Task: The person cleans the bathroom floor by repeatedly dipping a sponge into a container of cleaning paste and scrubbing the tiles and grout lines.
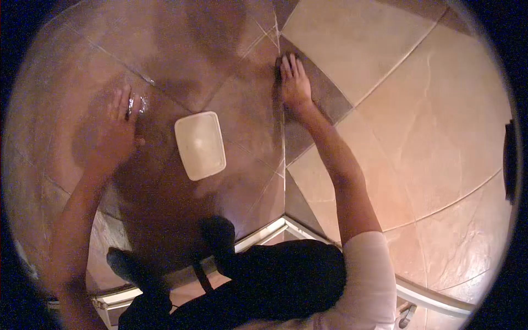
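Observation:
My left hand (116,129) rests palm down on the brown tiled floor (159,187), its fingers stretched out. A shiny wet patch (142,104) glints right beside its fingertips. My right hand (296,82) lies against the dark border tile at the foot of the wall, fingers extended and close together. A dark shape, perhaps only shadow, shows along its left edge; what lies under the palm is hidden. Between the two hands, nearer the left one, a cream rectangular plastic tub or lid (201,146) with rounded corners sits on the floor.
Light stone tiles (379,137) cover the wall on the right. A pale raised frame (264,229) crosses below, close to my dark-clothed legs (286,275) and feet (217,236). A dark object (510,162) stands at the far right edge. Metal hardware (407,316) shows at bottom right.

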{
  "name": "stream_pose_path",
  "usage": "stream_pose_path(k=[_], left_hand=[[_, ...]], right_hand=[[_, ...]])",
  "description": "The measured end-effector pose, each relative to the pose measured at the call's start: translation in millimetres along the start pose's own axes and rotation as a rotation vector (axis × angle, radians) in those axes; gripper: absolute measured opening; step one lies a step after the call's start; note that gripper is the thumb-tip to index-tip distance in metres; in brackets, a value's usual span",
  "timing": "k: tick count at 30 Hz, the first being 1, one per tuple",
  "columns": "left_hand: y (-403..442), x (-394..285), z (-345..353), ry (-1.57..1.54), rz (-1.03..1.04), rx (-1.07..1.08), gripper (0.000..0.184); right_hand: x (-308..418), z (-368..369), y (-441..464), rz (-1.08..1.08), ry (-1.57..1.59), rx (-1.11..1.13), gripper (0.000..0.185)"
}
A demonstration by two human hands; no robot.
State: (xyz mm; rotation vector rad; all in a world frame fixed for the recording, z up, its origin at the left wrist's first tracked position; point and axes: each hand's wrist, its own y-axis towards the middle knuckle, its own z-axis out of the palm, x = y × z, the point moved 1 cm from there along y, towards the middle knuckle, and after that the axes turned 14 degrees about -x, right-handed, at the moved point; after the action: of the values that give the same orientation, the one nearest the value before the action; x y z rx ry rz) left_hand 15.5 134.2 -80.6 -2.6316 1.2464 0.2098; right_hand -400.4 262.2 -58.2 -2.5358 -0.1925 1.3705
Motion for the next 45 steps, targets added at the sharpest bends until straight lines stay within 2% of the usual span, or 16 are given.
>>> stream_pose_path(k=[4, 6, 8, 13, 16, 22, 25, 26, 28, 31, 33, 35, 37, 39, 43, 45], left_hand=[[-9, 8, -2, -0.04, -0.022, -0.009, 0.099], [-4, 5, -6, -0.101, -0.035, -0.038, 0.1], [-8, 7, -6, -0.115, -0.027, -0.037, 0.102], [-15, 1, -7, -0.142, -0.133, -0.061, 0.1], [-12, 0, -3, -0.177, -0.137, -0.073, 0.101], [-10, 3, 3, -0.163, -0.122, -0.072, 0.102], [-10, 4, 1, -0.186, -0.12, -0.07, 0.104], [-9, 3, 0, -0.205, -0.123, -0.076, 0.105], [-9, 4, 1, -0.185, -0.118, -0.098, 0.106], [-10, 3, 4, -0.195, -0.124, -0.092, 0.107], [-8, 2, 6, -0.221, -0.115, -0.066, 0.106], [-6, 0, 4, -0.182, -0.122, -0.058, 0.106], [-4, -4, -5, -0.139, -0.118, -0.006, 0.106], [-1, -9, -18, -0.076, -0.127, 0.037, 0.105], [-15, -16, -50, 0.109, -0.062, 0.011, 0.101], [-22, -16, -67, 0.181, -0.057, 0.039, 0.1]], right_hand=[[-27, 14, 94, 0.08, 0.027, 0.019, 0.055], [-34, 36, 100, 0.098, 0.084, -0.034, 0.055], [-21, 28, 70, 0.111, -0.133, -0.191, 0.055], [43, -33, -84, 0.154, 0.18, -0.01, 0.057], [51, -33, -84, 0.209, 0.205, 0.005, 0.057], [-21, 17, 87, 0.243, -0.014, -0.171, 0.054], [-54, 7, 107, 0.236, -0.01, -0.15, 0.054], [-51, -15, 93, 0.175, -0.161, -0.054, 0.054], [-23, -10, 47, 0.18, -0.363, -0.105, 0.049], [4, -22, -34, 0.12, -0.186, -0.023, 0.05], [-18, -47, -60, 0.292, 0.05, -0.073, 0.051], [-79, -61, -47, 0.468, -0.09, -0.255, 0.051], [-137, -99, -23, 0.604, -0.462, -0.256, 0.051], [-165, -91, -2, 0.621, -0.357, -0.327, 0.052], [-90, -40, 32, 0.197, -0.227, -0.208, 0.054], [-44, -22, 17, 0.123, -0.016, -0.076, 0.054]])
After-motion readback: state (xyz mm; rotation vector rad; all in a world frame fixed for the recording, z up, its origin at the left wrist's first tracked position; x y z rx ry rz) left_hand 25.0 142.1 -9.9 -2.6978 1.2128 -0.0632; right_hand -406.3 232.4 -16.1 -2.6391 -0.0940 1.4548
